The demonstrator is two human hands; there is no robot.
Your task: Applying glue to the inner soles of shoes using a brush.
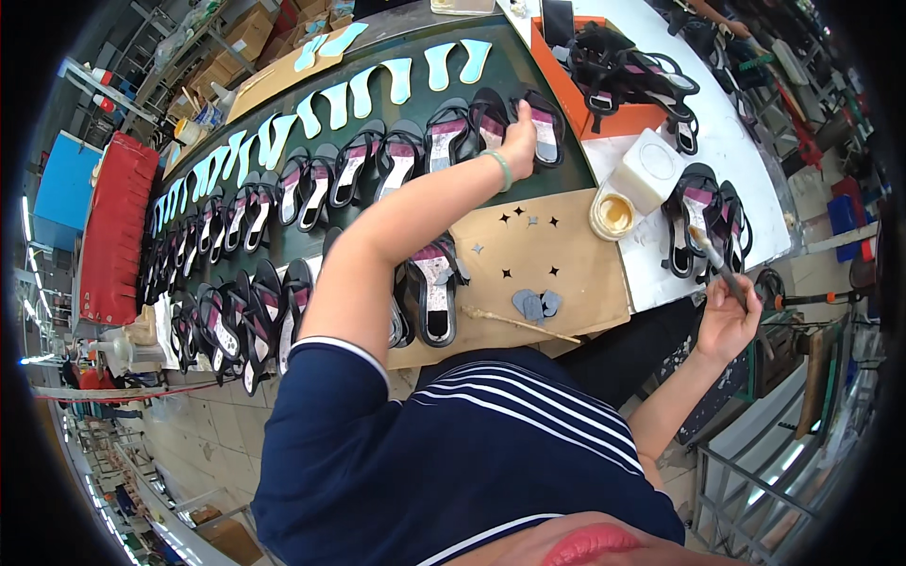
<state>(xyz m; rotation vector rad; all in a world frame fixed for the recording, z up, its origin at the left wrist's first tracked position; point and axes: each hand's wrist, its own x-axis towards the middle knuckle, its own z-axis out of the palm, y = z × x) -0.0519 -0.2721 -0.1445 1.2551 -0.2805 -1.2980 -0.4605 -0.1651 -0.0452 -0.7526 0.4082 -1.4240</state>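
Observation:
My left hand (517, 146) reaches to the far end of a row of black strappy sandals and grips the edge of the rightmost sandal (546, 141), which has a pale insole. Some of its fingers are hidden. Another sandal (489, 118) stands just left of it. My right hand (729, 319) is closed around the handle of a brush (723, 262), its bristles up and over a pair of black sandals (696, 203). Left of that pair an open tub of yellowish glue (613, 216) leans against a white square jug (649, 170).
Pale blue-edged insole pieces (361, 94) line the green tabletop behind the sandals. Brown cardboard (566, 264) in front carries small star shapes, grey cutouts (536, 305) and a thin stick (519, 323). An orange box (604, 123) of sandals stands far right; more sandals (255, 321) cluster near left.

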